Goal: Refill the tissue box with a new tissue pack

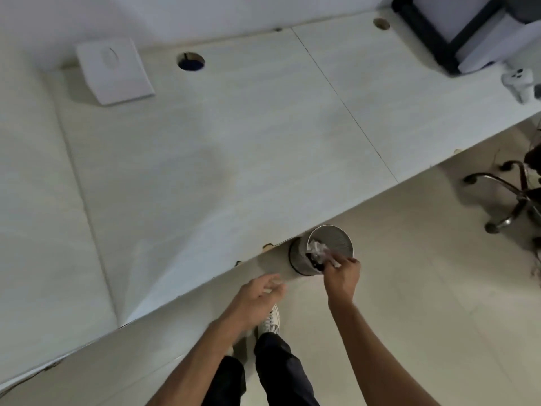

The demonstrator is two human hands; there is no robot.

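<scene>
Right hand [343, 276] is pinching a crumpled white wrapper scrap [319, 249] at the rim of the metal bin [336, 238] on the floor. Left hand [257, 297] is hanging spread and empty, just left of it. Tissue box [114, 70] is sitting on the counter [234, 148], well apart, far up-left of both hands.

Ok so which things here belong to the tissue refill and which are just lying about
Part of the job:
tissue box on the desk
waste bin
crumpled wrapper
right hand over the bin

Lying about:
office chair base
black frame
white gadget
</scene>
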